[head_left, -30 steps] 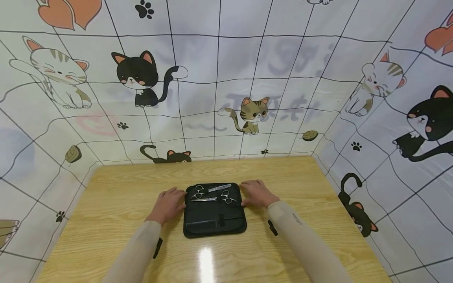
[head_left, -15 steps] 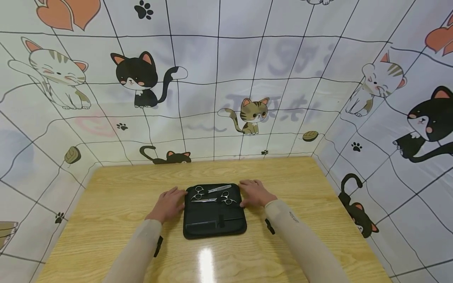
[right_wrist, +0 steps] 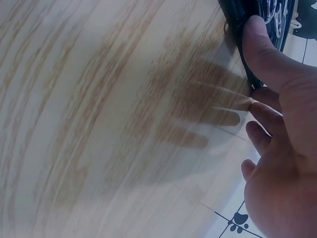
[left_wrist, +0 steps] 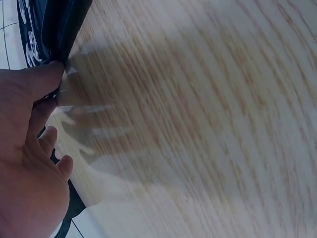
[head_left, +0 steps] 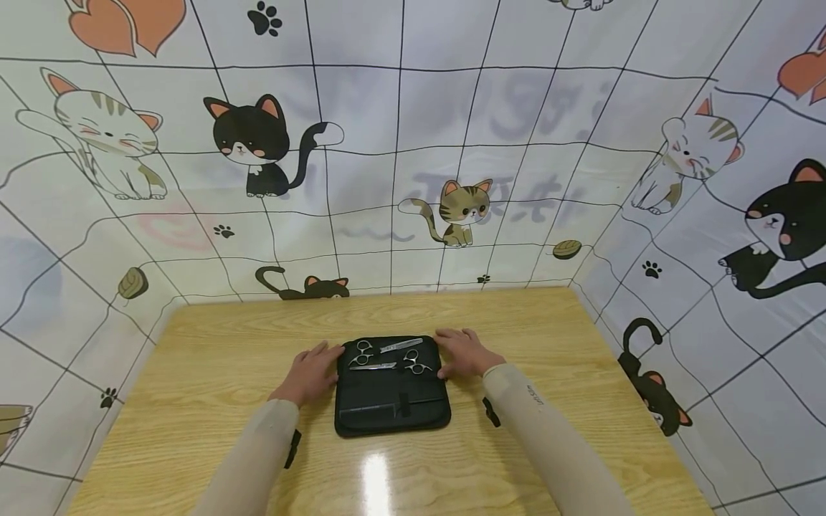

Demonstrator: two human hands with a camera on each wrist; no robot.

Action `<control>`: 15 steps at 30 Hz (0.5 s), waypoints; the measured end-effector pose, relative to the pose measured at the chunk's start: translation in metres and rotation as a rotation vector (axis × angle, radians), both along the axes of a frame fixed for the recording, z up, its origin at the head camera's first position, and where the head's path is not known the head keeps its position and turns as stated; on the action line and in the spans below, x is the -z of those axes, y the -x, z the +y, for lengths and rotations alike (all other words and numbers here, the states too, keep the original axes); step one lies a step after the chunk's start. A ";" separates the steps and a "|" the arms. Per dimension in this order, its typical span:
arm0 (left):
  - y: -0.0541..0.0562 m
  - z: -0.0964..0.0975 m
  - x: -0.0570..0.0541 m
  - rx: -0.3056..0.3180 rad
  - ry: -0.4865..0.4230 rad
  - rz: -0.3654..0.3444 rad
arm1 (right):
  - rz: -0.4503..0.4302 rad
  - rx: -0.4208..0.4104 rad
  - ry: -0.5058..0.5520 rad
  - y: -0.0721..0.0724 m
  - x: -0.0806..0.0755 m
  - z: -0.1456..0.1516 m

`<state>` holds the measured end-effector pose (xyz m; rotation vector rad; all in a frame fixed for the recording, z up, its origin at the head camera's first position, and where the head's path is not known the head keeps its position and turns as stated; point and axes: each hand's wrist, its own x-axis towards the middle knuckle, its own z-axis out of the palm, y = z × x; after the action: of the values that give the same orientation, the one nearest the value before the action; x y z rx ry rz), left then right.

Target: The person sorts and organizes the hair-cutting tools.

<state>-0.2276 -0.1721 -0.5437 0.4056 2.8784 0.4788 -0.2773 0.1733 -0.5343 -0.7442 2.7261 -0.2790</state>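
Note:
A flat black zip-type scissors case lies open-faced on the wooden table in the head view. Two pairs of silver hairdressing scissors sit in its upper half: one with finger rings at the left, the other with rings at the right. My left hand pinches the case's left edge near the upper corner; its thumb shows against the edge in the left wrist view. Opposite, my right hand holds the right edge, thumb on the rim and fingers lower down. Some fingertips are hidden.
The light wooden table extends around the case, with a bright reflection near its front. White cloth walls printed with grid lines and cartoon cats enclose it at the back and both sides.
Both hands stay at the case's sides. The left has shifted very slightly to the right, and the right forearm moved a little inward. The case looks nearly unmoved.

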 end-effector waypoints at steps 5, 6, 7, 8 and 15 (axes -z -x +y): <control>0.001 0.001 0.002 -0.010 -0.021 -0.002 | -0.007 0.038 0.012 0.005 0.007 -0.002; 0.002 0.002 0.002 -0.012 -0.029 0.000 | -0.006 0.045 0.012 0.005 0.007 -0.002; 0.002 0.002 0.003 -0.015 -0.037 0.002 | -0.001 0.050 0.015 0.006 0.008 -0.003; 0.002 0.002 0.003 -0.018 -0.045 0.005 | 0.002 0.053 0.013 0.006 0.008 -0.003; 0.005 -0.001 0.008 -0.039 -0.105 0.033 | 0.008 0.065 0.029 0.004 0.005 -0.006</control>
<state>-0.2326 -0.1728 -0.5516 0.3782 2.9066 0.6378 -0.2814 0.1677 -0.5390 -0.6662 2.7631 -0.3308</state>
